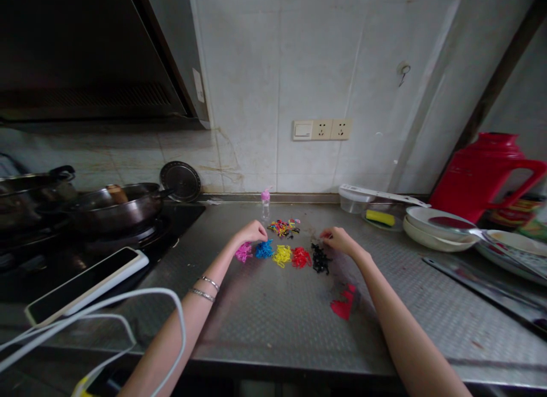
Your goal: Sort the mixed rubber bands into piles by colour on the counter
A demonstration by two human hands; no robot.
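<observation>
Small piles of what look like rubber bands lie in a row on the metal counter: pink bands [244, 252], blue bands [264, 249], yellow bands [282, 255], red bands [301, 257] and black bands [320, 258]. Behind the row is a mixed-colour pile [284, 228]. My left hand [253, 232] is just above the blue pile, fingers pinched together. Beside the black pile, my right hand [338, 239] has its fingertips drawn together, pointing left. Anything between either hand's fingertips is too small to make out. A small clear bottle [265, 206] with a pink top stands behind.
A stove with pans [123, 206] and a white-edged device [88, 286] with a white cable [166, 292] are at left. On the right stand stacked bowls [436, 234], a yellow sponge [380, 217], a knife [478, 289] and a red thermos [478, 175]. A red patch [343, 306] lies nearer.
</observation>
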